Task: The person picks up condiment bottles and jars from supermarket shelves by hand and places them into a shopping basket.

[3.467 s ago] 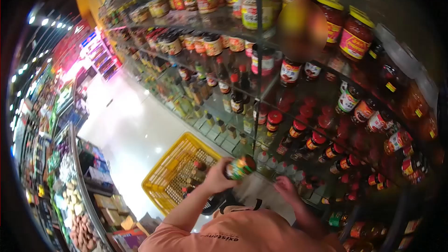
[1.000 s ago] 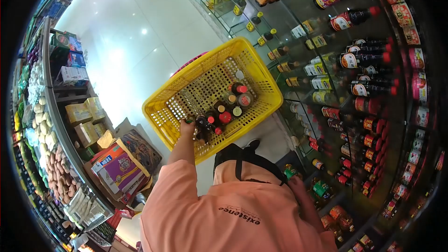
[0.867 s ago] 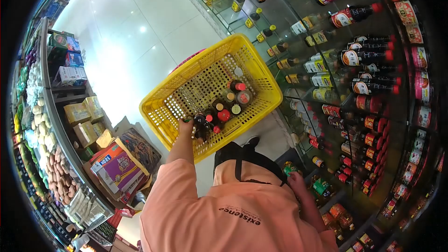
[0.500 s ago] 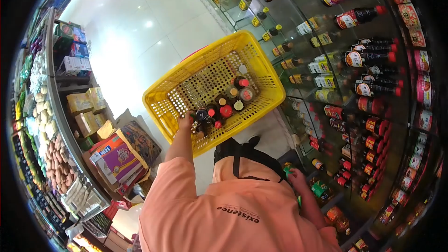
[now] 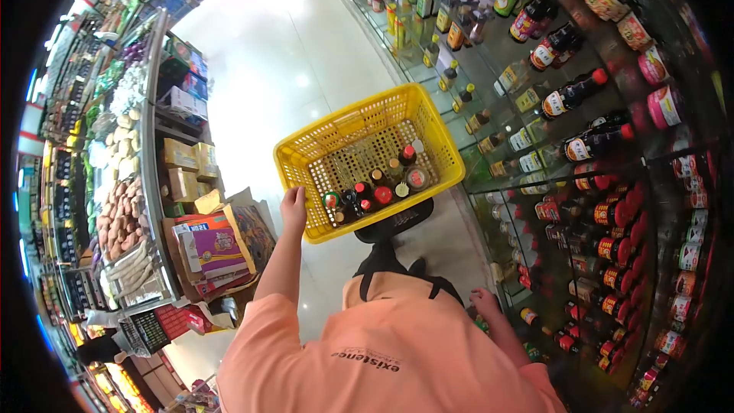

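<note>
A yellow plastic basket [image 5: 367, 118] with perforated walls is in front of me. Several bottles and jars stand in its near side, among them a red-capped bottle [image 5: 407, 155], a round clear-lidded jar [image 5: 417, 177] and a green-topped container [image 5: 331, 199]. My left hand [image 5: 293, 205] is closed at the basket's left edge, with its fingers against the rim. Low at my right side, beside the shelf, is my right hand [image 5: 483, 302]. Its fingers are loosely bent and apart, and no object shows in them. Something green lies just below it, partly hidden.
Glass shelves of sauce bottles [image 5: 569, 95] line the right side. On the left are a vegetable stand with potatoes [image 5: 122, 218] and an open carton of packets [image 5: 218, 248]. A pale tiled floor [image 5: 264, 53] runs ahead. A black support [image 5: 397, 222] shows under the basket.
My left hand has moved from inside the basket to its left edge, and the green-topped container now shows there. My right hand has come away from a green-capped item. The view has shifted.
</note>
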Demonstrator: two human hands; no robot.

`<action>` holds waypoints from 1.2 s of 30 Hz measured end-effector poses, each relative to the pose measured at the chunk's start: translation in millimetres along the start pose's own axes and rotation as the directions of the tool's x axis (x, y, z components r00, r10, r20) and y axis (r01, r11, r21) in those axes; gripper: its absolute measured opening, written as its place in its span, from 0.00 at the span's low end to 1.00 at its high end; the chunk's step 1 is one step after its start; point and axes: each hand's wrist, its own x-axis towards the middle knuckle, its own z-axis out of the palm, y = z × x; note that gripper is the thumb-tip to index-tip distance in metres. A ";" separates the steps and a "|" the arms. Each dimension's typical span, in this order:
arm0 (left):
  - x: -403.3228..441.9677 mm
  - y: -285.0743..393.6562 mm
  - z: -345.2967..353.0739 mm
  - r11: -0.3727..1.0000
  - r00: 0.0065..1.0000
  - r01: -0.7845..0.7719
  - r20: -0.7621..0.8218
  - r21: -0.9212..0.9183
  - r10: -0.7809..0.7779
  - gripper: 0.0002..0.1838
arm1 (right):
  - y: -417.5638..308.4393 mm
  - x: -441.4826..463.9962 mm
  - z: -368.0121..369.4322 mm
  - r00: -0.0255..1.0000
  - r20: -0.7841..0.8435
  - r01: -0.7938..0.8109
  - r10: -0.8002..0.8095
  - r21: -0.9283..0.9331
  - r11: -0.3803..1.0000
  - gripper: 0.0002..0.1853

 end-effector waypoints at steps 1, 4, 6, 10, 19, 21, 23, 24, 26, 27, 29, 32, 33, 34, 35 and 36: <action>-25.4 3.7 -17.7 0.996 0.998 -0.049 -0.024 0.077 0.051 0.15 | 1.5 0.3 -5.4 1.000 0.005 0.026 -0.026 0.005 1.000 0.19; -95.9 -50.2 -60.7 0.979 0.970 -0.126 -0.189 0.158 0.156 0.13 | 39.8 18.8 -5.8 0.994 0.036 -0.107 0.106 0.029 0.994 0.19; -155.0 -95.3 -83.7 0.964 0.962 -0.089 -0.230 0.250 0.149 0.13 | 50.3 21.2 -13.4 0.990 0.050 -0.128 0.129 -0.012 0.992 0.19; -288.1 -258.2 -131.7 0.784 0.847 0.470 0.043 0.406 -0.530 0.18 | 73.2 31.2 -20.2 0.978 0.069 -0.189 0.199 -0.126 0.974 0.19; -363.0 -289.9 -160.0 0.666 0.561 0.457 0.390 0.590 -0.730 0.29 | -1.1 43.6 41.7 0.994 0.105 0.024 0.014 -0.357 0.934 0.16; -332.2 -295.0 -173.4 0.720 0.667 0.691 0.325 0.068 -0.671 0.26 | -24.3 46.3 74.0 0.992 0.127 0.073 -0.014 -0.468 0.881 0.16; -302.5 -288.2 -202.1 0.783 0.767 0.619 0.272 -0.069 -0.582 0.23 | -60.8 37.5 120.2 0.971 0.173 0.237 -0.166 -0.587 0.774 0.17; -292.7 -285.7 -219.8 0.826 0.844 0.531 0.202 -0.188 -0.496 0.20 | -82.3 38.2 147.4 0.956 0.241 0.288 -0.169 -0.652 0.701 0.19; -281.4 -298.7 -260.2 0.808 0.854 0.519 0.163 -0.279 -0.493 0.19 | -115.8 49.9 210.5 0.907 0.332 0.421 -0.259 -0.698 0.580 0.21; -278.1 -309.8 -278.2 0.791 0.863 0.500 0.124 -0.353 -0.489 0.19 | -122.8 58.2 243.4 0.865 0.358 0.500 -0.353 -0.683 0.533 0.21; -280.9 -339.6 -311.7 0.717 0.808 0.570 0.114 -0.402 -0.579 0.19 | -173.2 40.7 303.4 0.807 0.415 0.586 -0.420 -0.653 0.480 0.21; -314.0 -405.3 -351.4 0.531 0.639 0.727 0.144 -0.436 -0.756 0.19 | -272.4 -31.5 373.8 0.828 0.437 0.550 -0.352 -0.512 0.660 0.19; -338.7 -444.9 -358.6 0.678 0.742 0.662 0.151 -0.319 -0.653 0.18 | -287.9 -40.8 393.1 0.766 0.437 0.643 -0.472 -0.505 0.576 0.18; -355.5 -464.9 -369.2 0.727 0.766 0.643 0.180 -0.241 -0.618 0.18 | -316.5 -67.2 405.2 0.762 0.412 0.647 -0.499 -0.520 0.558 0.17; -371.4 -481.4 -380.2 0.773 0.788 0.613 0.208 -0.165 -0.580 0.18 | -337.5 -81.3 415.2 0.741 0.381 0.667 -0.553 -0.517 0.537 0.16; -378.3 -489.5 -388.4 0.756 0.766 0.638 0.224 -0.148 -0.602 0.18 | -355.6 -87.2 423.7 0.753 0.332 0.645 -0.568 -0.548 0.533 0.15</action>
